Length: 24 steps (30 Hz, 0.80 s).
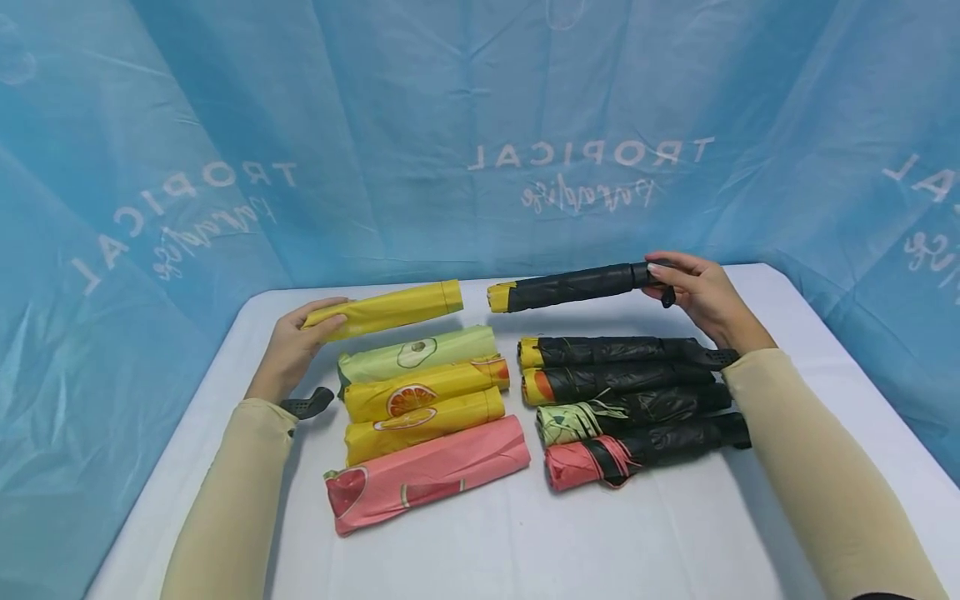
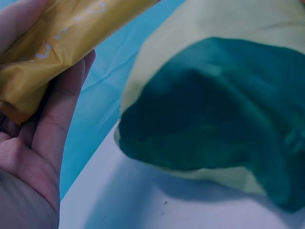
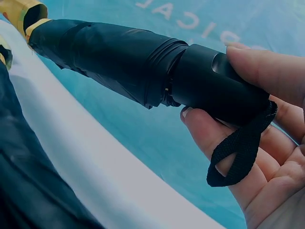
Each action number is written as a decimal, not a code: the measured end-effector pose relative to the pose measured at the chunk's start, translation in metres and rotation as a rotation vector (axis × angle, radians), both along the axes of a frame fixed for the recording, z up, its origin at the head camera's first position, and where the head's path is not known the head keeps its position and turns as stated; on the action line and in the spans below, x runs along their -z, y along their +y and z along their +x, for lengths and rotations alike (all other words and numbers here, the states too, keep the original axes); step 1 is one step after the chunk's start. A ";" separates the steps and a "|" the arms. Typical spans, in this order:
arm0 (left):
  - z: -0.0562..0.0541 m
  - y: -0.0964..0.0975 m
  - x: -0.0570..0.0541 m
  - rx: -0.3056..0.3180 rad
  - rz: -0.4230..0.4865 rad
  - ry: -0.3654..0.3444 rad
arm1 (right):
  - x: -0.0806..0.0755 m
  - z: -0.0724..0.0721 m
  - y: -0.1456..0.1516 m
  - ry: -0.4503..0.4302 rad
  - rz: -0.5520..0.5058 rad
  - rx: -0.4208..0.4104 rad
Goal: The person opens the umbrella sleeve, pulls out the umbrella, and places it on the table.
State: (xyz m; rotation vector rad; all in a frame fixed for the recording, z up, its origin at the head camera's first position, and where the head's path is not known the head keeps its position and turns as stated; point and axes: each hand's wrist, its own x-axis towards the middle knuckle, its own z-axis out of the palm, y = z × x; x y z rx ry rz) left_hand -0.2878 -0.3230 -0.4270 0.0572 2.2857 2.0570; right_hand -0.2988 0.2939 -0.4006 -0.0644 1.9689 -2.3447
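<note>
My left hand (image 1: 288, 350) pinches the left end of a yellow umbrella sleeve (image 1: 386, 312), held above the table's far part. Across from it, my right hand (image 1: 705, 300) grips a folded black umbrella (image 1: 573, 287) by its black handle (image 3: 209, 78). A wrist strap (image 3: 233, 164) dangles from that handle. The umbrella's yellow tip points left at the sleeve's right end, with a small gap between them in the head view. White lettering shows on the sleeve in the left wrist view, where the fingers lie under it.
Below the left hand lie several printed sleeves: green (image 1: 416, 352), orange-patterned (image 1: 427, 389), yellow (image 1: 427, 425) and pink (image 1: 435, 475). Several folded black umbrellas (image 1: 622, 383) lie in a row on the right. A blue curtain (image 1: 480, 200) stands behind the white table (image 1: 510, 558).
</note>
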 end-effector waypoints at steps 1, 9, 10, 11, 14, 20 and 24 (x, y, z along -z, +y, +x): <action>-0.001 0.001 0.001 -0.001 -0.008 -0.001 | 0.001 0.001 0.003 -0.003 0.002 0.007; -0.003 0.004 0.008 -0.001 -0.035 -0.018 | 0.011 0.008 0.020 -0.029 0.005 0.035; -0.003 0.005 0.009 -0.002 -0.041 -0.021 | 0.013 0.009 0.022 -0.033 0.007 0.036; -0.003 0.005 0.011 -0.003 -0.045 -0.026 | 0.016 0.010 0.023 -0.038 0.008 0.034; -0.003 0.006 0.015 -0.009 -0.061 -0.036 | 0.025 0.012 0.028 -0.060 0.001 0.024; -0.004 0.009 0.023 -0.011 -0.107 -0.052 | 0.042 0.016 0.037 -0.092 0.000 0.018; -0.004 0.015 0.023 0.000 -0.115 -0.064 | 0.050 0.019 0.043 -0.124 0.021 0.017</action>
